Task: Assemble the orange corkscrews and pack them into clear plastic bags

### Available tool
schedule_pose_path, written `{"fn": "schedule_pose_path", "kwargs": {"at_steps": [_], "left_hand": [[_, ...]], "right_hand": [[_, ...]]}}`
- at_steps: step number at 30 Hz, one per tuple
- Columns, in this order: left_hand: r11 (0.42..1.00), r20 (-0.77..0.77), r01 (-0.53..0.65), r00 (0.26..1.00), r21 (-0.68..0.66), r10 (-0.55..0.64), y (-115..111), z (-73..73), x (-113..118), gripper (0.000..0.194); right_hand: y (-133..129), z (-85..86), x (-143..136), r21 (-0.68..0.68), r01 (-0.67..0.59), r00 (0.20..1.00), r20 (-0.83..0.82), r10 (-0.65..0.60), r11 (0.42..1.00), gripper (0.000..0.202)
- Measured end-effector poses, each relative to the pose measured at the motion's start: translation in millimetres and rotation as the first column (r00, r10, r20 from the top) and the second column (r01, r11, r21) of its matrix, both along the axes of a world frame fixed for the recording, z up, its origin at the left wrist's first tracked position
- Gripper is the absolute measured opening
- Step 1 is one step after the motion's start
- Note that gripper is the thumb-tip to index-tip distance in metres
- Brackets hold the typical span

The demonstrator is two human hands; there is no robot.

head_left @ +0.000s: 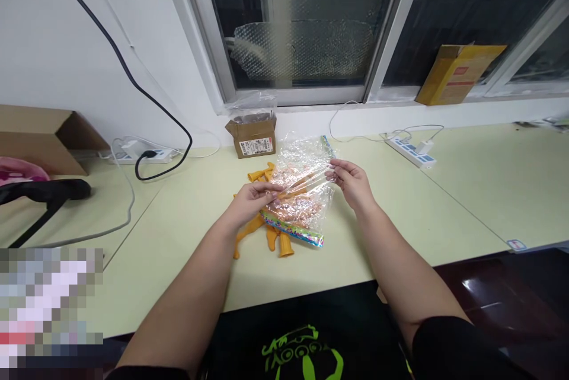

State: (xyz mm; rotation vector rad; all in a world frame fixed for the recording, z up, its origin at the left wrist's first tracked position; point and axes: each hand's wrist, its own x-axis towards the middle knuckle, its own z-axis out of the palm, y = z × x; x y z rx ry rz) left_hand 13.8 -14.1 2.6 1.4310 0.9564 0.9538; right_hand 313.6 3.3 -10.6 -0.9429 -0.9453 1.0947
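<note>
A clear, crinkly plastic bag (302,190) with colourful printed strips at its ends is stretched between my two hands above the table. My left hand (255,199) pinches its left side, thumb and fingers closed on the film. On the opposite side my right hand (351,179) grips the bag's edge between thumb and fingertips. Beneath the bag, and partly seen through it, lie several orange rubbery-looking pieces (286,245) with flared ends. Whether anything sits inside the bag, I cannot tell.
Behind the bag stands a small open cardboard box (252,136) with plastic in it. Power strips lie at left (160,156) and right (409,150), with cables. A black cable (120,60) hangs down the wall. A yellow carton (457,74) leans on the window; a larger box (35,131) stands far left.
</note>
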Motion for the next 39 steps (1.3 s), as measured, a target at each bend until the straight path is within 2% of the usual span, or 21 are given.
{"fn": "schedule_pose_path", "kwargs": {"at_steps": [4,10,14,17,21,26,31,35,39], "left_hand": [[0.999,-0.020,-0.020,1.000,0.037,0.020,0,4.8,-4,0.036],[0.997,0.064,0.072,0.996,-0.023,-0.070,1,5.9,-12,0.059],[0.998,0.097,0.069,0.993,0.007,-0.069,4,3.8,-13,0.054],[0.997,0.079,0.067,0.995,0.030,-0.069,5,2.5,-15,0.049],[0.996,0.049,0.081,0.995,0.037,-0.082,8,0.6,-18,0.049],[0.997,0.014,0.059,0.998,0.055,-0.060,8,0.1,-19,0.050],[0.992,-0.033,0.124,0.992,0.034,-0.123,4,6.9,-16,0.046],[0.986,-0.004,0.166,0.986,0.006,-0.166,1,11.7,-14,0.053],[0.990,0.029,0.139,0.990,0.023,-0.140,-1,13.0,-12,0.059]], "right_hand": [[1,1.5,2,0.033,0.020,1.000,-0.007,-0.020,0.999,0.034],[0,1.7,11,0.068,-0.027,0.998,0.059,0.023,0.997,0.044],[-1,2.1,17,0.085,-0.032,0.993,0.118,0.022,0.996,0.054],[-1,4.0,18,0.095,0.006,0.988,0.150,-0.021,0.995,0.065],[-3,6.2,19,0.092,-0.010,0.986,0.164,-0.005,0.996,0.075],[0,3.5,25,0.114,0.012,0.993,0.115,-0.025,0.993,0.076],[2,1.8,27,0.142,-0.007,0.991,0.130,-0.012,0.990,0.077],[-1,3.9,26,0.164,-0.036,0.986,0.168,0.008,0.986,0.077],[-3,6.5,25,0.144,-0.024,0.986,0.169,-0.001,0.989,0.079]]}}
